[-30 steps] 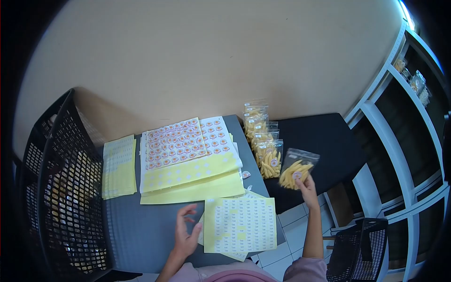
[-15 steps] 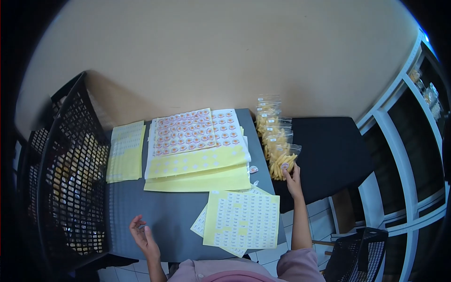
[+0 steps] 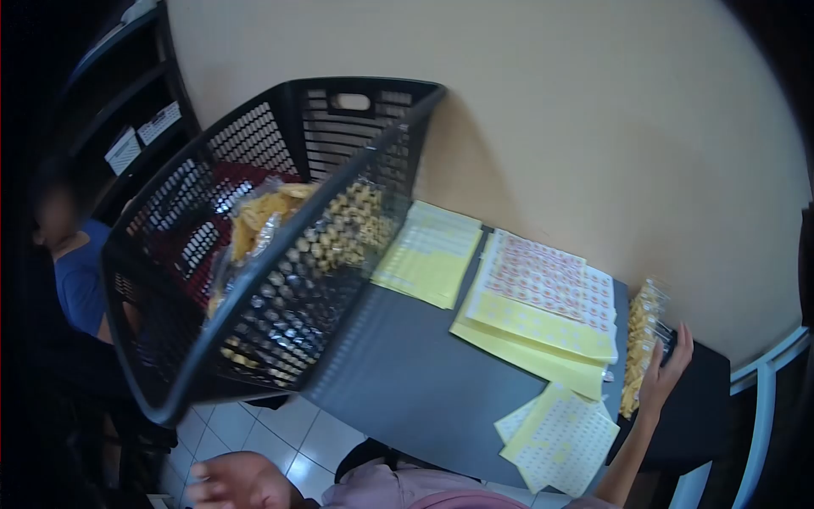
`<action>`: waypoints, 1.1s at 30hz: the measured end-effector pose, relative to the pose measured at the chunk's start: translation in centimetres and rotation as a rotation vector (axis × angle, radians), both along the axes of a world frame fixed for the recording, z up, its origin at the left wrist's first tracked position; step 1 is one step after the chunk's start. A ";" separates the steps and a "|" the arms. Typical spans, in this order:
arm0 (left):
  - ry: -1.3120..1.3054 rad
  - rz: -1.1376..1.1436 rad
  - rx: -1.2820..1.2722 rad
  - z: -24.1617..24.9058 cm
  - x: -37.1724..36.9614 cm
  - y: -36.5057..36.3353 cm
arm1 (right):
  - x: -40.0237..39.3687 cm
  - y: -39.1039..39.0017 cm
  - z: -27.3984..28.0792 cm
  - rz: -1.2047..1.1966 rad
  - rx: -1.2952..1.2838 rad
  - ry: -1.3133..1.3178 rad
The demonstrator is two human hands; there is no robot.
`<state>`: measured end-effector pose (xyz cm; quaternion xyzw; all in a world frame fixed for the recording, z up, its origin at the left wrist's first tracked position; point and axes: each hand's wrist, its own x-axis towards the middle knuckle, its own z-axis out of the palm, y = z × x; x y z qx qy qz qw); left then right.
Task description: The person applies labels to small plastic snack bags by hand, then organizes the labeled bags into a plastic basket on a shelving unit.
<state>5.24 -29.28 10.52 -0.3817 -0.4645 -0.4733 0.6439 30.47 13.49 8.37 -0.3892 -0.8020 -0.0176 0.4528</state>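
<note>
Snack bags point(image 3: 642, 339), the clear ones full of yellow sticks, sit in a row along the far right edge of the grey table point(image 3: 398, 365), and your right hand point(image 3: 664, 371) is right up against the near end of that row. Your fingers there are spread and resting on the side of the bags, not wrapped around any one of them as far as I can tell, though it's blurry over there.

Your left hand point(image 3: 237, 482) is way down at the bottom edge of the view, off the table, holding nothing. Fingers look loosely curled, but it's smeared, so I can't say more than that.

Just left of your right fingertips is the white sheet of round orange stickers point(image 3: 543, 280) lying on a stack of yellow backing sheets point(image 3: 530, 335). Below your right wrist are the sheets of small white labels point(image 3: 564, 441) at the table's near corner. Another yellow pile point(image 3: 428, 254) lies further left, next to the big black mesh basket point(image 3: 280, 246) with bagged snacks inside. A person in a blue top point(image 3: 76, 280) sits beyond the basket.
</note>
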 end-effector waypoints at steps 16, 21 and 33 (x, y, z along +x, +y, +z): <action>-0.459 0.013 -1.098 21.0 -21.2 -6.4 | -31.1 -25.1 13.7 1.477 0.167 -0.094; -0.401 0.266 -1.587 19.4 -30.4 -1.7 | -30.8 -25.7 13.2 1.426 0.127 -0.049; -1.338 0.016 -1.813 1.8 -44.8 2.7 | -31.2 -26.2 12.7 1.348 0.068 0.025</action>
